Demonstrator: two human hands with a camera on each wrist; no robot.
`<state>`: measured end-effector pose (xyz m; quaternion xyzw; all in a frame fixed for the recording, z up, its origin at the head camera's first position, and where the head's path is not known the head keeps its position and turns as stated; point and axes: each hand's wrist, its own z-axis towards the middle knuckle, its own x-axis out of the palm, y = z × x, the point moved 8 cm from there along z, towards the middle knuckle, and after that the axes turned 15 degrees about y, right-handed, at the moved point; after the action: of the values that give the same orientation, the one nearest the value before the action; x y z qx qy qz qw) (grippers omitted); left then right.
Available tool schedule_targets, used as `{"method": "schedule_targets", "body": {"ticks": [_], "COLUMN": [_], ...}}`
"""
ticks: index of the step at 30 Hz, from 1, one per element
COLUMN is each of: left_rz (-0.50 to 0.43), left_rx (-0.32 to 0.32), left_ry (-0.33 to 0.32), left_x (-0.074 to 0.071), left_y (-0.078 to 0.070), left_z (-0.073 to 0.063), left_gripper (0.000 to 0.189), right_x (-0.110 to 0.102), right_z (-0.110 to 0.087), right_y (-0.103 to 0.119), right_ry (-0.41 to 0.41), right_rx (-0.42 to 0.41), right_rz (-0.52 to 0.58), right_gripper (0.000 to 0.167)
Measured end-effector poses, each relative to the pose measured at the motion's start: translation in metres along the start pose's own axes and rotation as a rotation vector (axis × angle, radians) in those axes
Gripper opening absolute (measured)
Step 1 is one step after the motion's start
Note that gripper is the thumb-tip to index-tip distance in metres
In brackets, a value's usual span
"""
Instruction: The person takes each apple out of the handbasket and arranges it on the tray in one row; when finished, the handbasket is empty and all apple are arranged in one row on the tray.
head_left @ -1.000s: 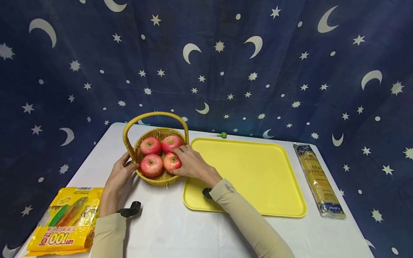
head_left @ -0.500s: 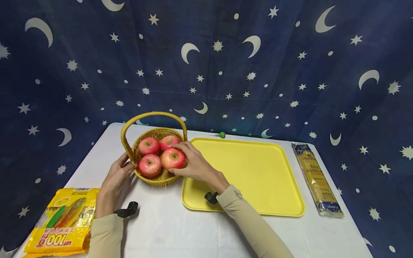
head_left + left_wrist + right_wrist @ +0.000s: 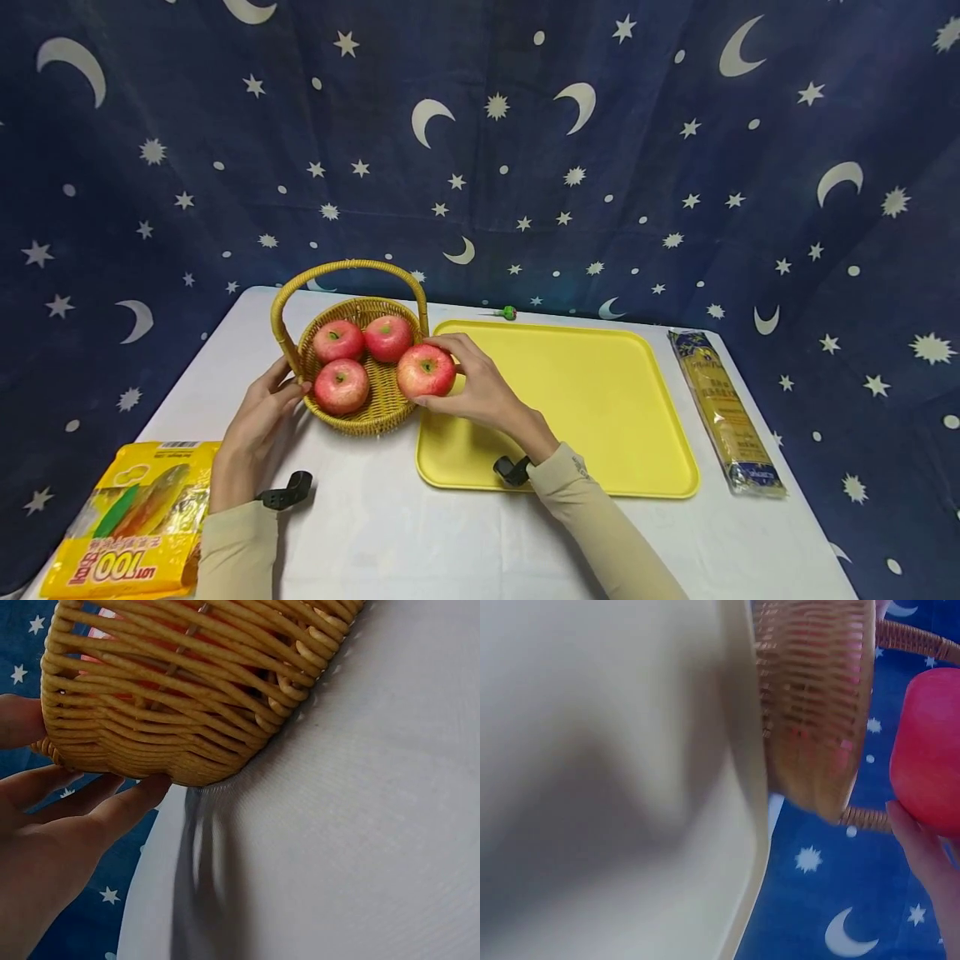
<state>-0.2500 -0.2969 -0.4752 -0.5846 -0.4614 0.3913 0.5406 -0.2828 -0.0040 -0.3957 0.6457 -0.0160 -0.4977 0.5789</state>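
Observation:
My right hand (image 3: pixel 483 396) holds a red apple (image 3: pixel 426 370) between thumb and fingers, over the right rim of a wicker basket (image 3: pixel 386 398). In the right wrist view that apple (image 3: pixel 934 750) appears clear of the basket (image 3: pixel 814 697). Three more apples sit inside: one at back left (image 3: pixel 337 342), one at back right (image 3: pixel 388 337) and one in front (image 3: pixel 341 387). My left hand (image 3: pixel 255 425) grips the basket's left side. In the left wrist view, its thumb and fingers (image 3: pixel 127 810) press on the woven wall (image 3: pixel 202 697).
A yellow tray (image 3: pixel 592 400) lies right of the basket, close against it. The arched handle (image 3: pixel 348 265) stands over the basket. A lollipop (image 3: pixel 508 312) lies behind the tray, a noodle packet (image 3: pixel 723 408) at far right, and a yellow candy bag (image 3: pixel 135 517) at front left.
My right hand has lifted the front right apple from among the others and moved it right to the basket's rim. The left hand stays on the basket.

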Motion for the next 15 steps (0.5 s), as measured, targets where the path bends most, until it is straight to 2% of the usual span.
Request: {"method": "schedule_targets", "body": {"ticks": [7,15], "left_rz": [0.001,-0.014], "left_rx": [-0.019,-0.010], "left_ry": [0.005,0.010], "left_x": [-0.002,-0.002], "left_y": [0.002,0.004], "left_z": [0.000,0.001], "left_gripper": [0.078,0.079], "right_x": [-0.015,-0.019], "right_z": [-0.016,-0.022], "right_y": [-0.023,-0.052], "right_ry": [-0.022,-0.020], "right_rx": [0.066,0.163], "right_rz": [0.011,-0.015], "right_gripper": [0.077,0.078]}}
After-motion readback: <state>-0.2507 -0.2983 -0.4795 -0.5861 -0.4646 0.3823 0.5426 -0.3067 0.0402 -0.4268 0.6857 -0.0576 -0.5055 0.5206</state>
